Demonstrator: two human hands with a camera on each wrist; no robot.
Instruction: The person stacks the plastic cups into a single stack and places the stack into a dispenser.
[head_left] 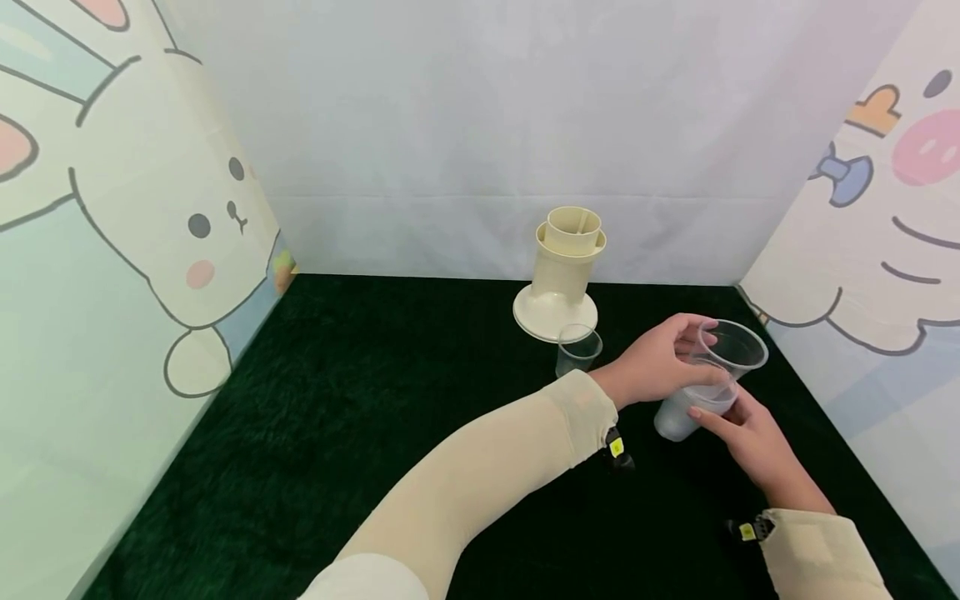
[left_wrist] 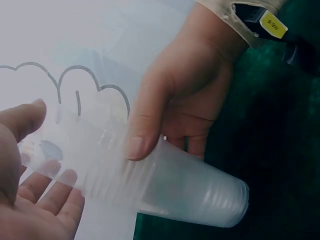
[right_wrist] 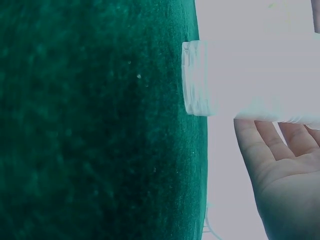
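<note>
Clear plastic cups (head_left: 678,417) are in my right hand (head_left: 757,442), whose thumb and fingers hold their side at the right of the dark cloth. Over them is another clear cup (head_left: 738,348), its wide rim tilted up; the two overlap in line. My left hand (head_left: 656,358) has its thumb and fingers around this upper cup. In the left wrist view, the left fingers (left_wrist: 55,192) show through the clear wall, and the right thumb (left_wrist: 142,135) presses the cups. Only the ribbed cup end (right_wrist: 195,77) stands out clearly in the right wrist view. How many cups are nested cannot be told.
A single clear cup (head_left: 577,346) stands left of my left wrist. Behind it is a cream cylindrical holder (head_left: 562,271) on a round base. Dark green cloth (head_left: 337,400) covers the table, with printed cartoon panels (head_left: 172,217) at both sides and a pale backdrop behind.
</note>
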